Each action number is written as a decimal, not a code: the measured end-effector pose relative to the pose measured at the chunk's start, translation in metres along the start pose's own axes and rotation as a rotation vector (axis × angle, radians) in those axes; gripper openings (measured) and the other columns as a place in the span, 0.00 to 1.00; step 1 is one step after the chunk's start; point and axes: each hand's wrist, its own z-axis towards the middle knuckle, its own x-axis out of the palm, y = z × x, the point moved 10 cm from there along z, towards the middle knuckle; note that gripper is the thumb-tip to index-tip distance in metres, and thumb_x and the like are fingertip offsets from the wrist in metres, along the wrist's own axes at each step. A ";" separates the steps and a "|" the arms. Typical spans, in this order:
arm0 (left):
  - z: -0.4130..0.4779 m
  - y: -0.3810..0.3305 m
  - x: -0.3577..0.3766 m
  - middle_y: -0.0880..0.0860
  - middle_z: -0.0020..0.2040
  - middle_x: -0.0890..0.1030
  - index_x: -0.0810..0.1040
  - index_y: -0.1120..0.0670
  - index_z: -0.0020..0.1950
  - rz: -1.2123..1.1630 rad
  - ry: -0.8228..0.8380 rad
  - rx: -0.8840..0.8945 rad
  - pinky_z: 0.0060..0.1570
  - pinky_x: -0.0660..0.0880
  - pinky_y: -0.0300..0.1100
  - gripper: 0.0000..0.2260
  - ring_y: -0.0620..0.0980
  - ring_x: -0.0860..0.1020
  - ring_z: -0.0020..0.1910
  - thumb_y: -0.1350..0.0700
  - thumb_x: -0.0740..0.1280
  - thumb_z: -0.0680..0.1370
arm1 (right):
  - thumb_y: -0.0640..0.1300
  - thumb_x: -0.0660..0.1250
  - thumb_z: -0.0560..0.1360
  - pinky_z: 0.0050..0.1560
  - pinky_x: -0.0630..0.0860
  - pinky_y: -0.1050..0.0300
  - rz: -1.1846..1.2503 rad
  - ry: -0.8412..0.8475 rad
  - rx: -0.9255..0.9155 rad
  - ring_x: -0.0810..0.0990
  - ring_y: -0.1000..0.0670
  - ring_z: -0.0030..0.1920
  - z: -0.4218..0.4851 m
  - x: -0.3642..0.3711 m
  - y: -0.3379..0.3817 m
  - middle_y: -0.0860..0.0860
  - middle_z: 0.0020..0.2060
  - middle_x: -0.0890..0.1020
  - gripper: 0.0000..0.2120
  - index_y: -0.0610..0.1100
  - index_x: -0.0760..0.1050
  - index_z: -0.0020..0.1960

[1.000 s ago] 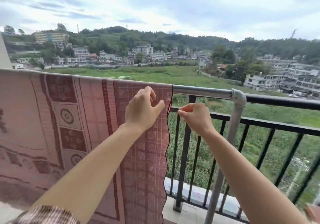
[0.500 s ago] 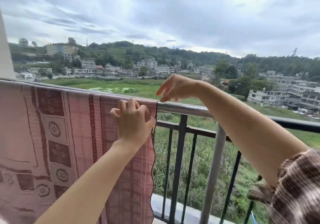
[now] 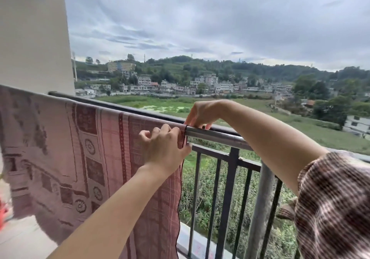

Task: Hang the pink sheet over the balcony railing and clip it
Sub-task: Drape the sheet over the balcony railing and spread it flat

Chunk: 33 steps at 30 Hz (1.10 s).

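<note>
The pink patterned sheet (image 3: 84, 154) hangs draped over the metal balcony railing (image 3: 216, 135), covering its left stretch down to near the floor. My left hand (image 3: 162, 150) grips the sheet's right edge just below the rail, fingers curled into the cloth. My right hand (image 3: 200, 114) reaches over the top of the rail from the right, with its fingertips down at the sheet's top right corner on the far side. No clip shows in view.
A white wall pillar (image 3: 34, 34) stands at the left end of the railing. Dark vertical bars (image 3: 226, 194) and a grey post (image 3: 260, 202) fill the rail's right half. Something red (image 3: 3, 212) sits on the floor at the far left.
My right hand rose from below the rail, went over its top and came down onto the sheet's corner. My left hand stayed on the sheet's edge. The view swung left.
</note>
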 end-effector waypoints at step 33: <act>-0.028 -0.169 -0.047 0.51 0.34 0.79 0.76 0.58 0.42 -0.804 0.119 0.217 0.34 0.71 0.39 0.08 0.44 0.72 0.31 0.54 0.63 0.76 | 0.35 0.57 0.81 0.43 0.81 0.60 0.823 -0.778 -0.197 0.81 0.56 0.38 -0.179 -0.026 -0.127 0.51 0.38 0.80 0.08 0.44 0.71 0.45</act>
